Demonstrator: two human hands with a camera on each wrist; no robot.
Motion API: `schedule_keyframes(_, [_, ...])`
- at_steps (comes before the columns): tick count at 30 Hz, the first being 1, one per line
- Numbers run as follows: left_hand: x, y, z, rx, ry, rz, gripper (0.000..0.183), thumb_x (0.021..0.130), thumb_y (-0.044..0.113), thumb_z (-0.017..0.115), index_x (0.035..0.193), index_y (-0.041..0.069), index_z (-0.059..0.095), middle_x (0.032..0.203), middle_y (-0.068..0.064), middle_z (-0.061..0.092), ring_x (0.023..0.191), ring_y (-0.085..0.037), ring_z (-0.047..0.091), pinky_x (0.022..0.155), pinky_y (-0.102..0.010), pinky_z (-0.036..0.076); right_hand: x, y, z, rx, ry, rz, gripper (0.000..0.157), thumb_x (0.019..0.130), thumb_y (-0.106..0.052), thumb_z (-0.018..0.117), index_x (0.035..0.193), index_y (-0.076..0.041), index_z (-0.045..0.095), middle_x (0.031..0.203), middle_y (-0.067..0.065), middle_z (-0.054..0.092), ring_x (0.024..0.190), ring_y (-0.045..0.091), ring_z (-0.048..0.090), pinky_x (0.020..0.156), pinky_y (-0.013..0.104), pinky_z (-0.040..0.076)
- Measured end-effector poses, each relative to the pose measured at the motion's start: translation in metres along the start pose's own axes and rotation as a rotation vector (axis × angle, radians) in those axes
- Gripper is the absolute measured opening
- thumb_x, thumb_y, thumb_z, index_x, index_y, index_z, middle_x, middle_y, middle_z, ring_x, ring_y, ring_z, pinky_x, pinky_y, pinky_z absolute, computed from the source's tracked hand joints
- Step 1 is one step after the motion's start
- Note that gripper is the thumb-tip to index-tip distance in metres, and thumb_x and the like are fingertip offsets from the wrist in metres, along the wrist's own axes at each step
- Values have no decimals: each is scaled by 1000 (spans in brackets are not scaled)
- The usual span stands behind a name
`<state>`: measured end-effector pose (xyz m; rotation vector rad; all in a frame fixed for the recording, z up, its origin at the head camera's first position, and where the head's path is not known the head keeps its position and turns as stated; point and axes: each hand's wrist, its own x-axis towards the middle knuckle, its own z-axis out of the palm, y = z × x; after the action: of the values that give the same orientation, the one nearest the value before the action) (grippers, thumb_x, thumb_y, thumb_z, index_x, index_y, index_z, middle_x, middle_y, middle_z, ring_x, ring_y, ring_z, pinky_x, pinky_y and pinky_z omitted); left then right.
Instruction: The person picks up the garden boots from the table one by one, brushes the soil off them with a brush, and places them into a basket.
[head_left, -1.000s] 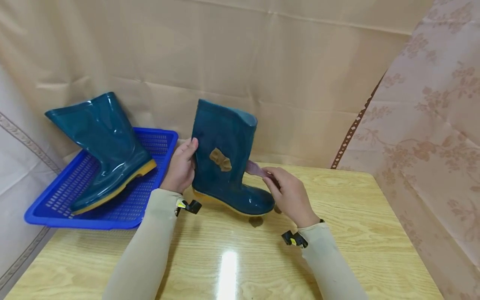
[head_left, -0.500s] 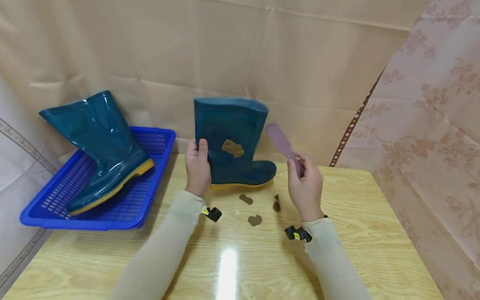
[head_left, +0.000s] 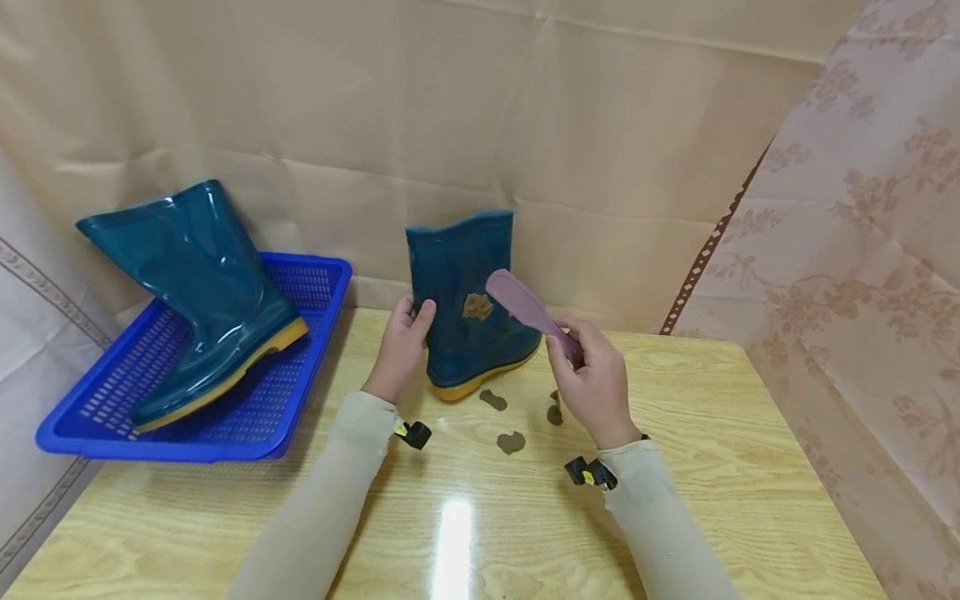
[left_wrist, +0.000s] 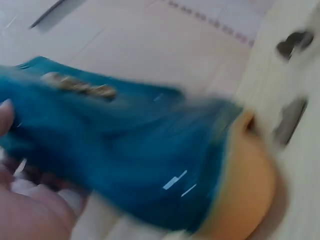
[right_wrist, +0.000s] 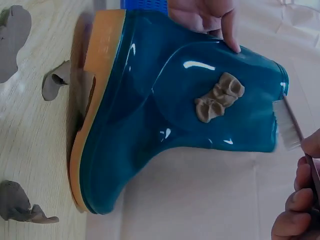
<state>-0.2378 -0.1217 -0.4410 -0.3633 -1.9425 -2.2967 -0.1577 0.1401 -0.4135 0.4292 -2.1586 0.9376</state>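
Note:
A teal rubber boot (head_left: 459, 258) with a yellow sole stands on the table, toe pointing right and away. My left hand (head_left: 403, 346) grips the back of its shaft, thumb on the near side. A lump of brown mud (right_wrist: 219, 97) sticks to the side of the shaft. In my right hand (head_left: 596, 383) is a purple brush (head_left: 521, 302), held by its handle. Its pale bristles (right_wrist: 286, 125) show in the right wrist view, near the boot's top opening. In the head view the brush head overlaps the boot beside the mud. The left wrist view is blurred.
To the left, a blue plastic basket (head_left: 349, 279) holds a second teal boot (head_left: 206, 292), leaning with its shaft up. Brown mud pieces (head_left: 492, 400) lie on the wooden table (head_left: 675, 517) before the boot. A beige curtain (head_left: 450, 100) hangs behind the table.
The boot was tilted, then swung so its toe points farther away. The brush came away from the boot's front, rose, then moved left over the shaft near the mud.

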Motion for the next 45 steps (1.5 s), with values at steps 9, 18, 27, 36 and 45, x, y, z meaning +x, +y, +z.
schedule_keyframes(9, [-8,29,-22,306,-177,-6,57,102,17,67,153,10,41,142,-16,56,128,-31,56,109,-50,48,-5,-2,-2,-28,-87,40,22,98,-12,72,119,-6,71,79,1,57,63,12,47,52,25,38])
schedule_keyframes(18, [-11,39,-14,247,-413,61,62,101,0,57,157,11,31,152,-16,50,138,-33,52,111,-54,45,-3,-2,-3,-44,-113,28,23,97,-13,73,119,-8,71,80,1,58,63,11,48,52,24,38])
schedule_keyframes(27, [-14,52,-16,504,-316,108,48,103,9,61,147,9,42,151,-16,52,144,-34,44,115,-59,38,-1,-3,-4,-48,-136,-20,23,95,-11,74,118,-6,70,83,3,63,63,13,51,52,25,40])
schedule_keyframes(36, [-15,58,-13,457,-338,94,51,99,23,73,143,13,50,137,-9,64,125,-28,62,106,-53,49,-3,-1,-2,-41,-183,-52,25,95,-11,75,119,-7,71,87,1,65,65,10,50,54,25,40])
schedule_keyframes(45, [-16,56,-17,433,-345,119,37,105,14,62,140,7,53,141,-14,62,134,-31,57,110,-54,47,1,0,-6,-25,-181,-102,26,92,-10,78,117,-7,73,93,3,71,65,13,57,55,24,44])
